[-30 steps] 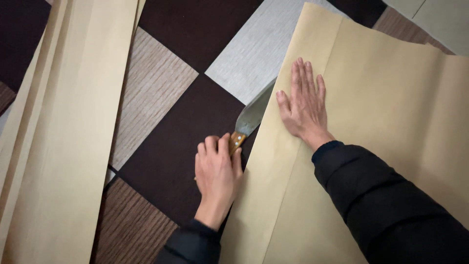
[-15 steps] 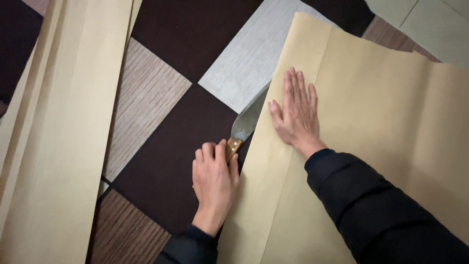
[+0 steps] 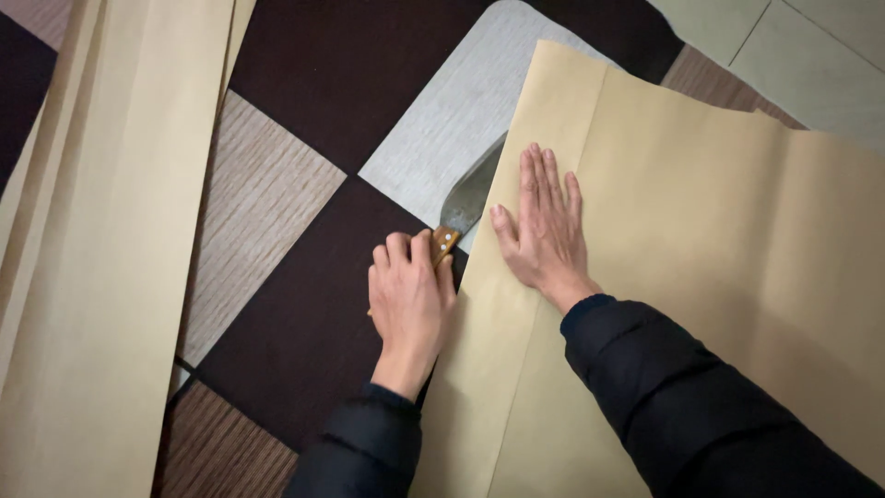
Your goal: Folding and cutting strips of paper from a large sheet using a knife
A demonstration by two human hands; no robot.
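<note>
Checkered floor mat (image 3: pixel 304 111), brown and grey squares. Your left hand (image 3: pixel 410 300) grips the wooden-handled knife (image 3: pixel 468 198); its blade runs up-right along the folded paper sheet's (image 3: pixel 701 240) left edge. Your right hand (image 3: pixel 544 231) lies flat, fingers spread, just right of the blade.

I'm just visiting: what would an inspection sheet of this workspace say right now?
Surface: checkered floor mat of dark brown, wood-grain and pale grey squares.
Job's things: large tan paper sheet, folded with creases; knife with wooden handle, blade along the sheet's left edge.
Clutter: stack of tan paper strips at left.
Grips: left hand closed on the knife handle; right hand flat, fingers spread, pressing on the sheet.
Cables: nothing seen.
Surroundings: pale floor tiles at top right.
</note>
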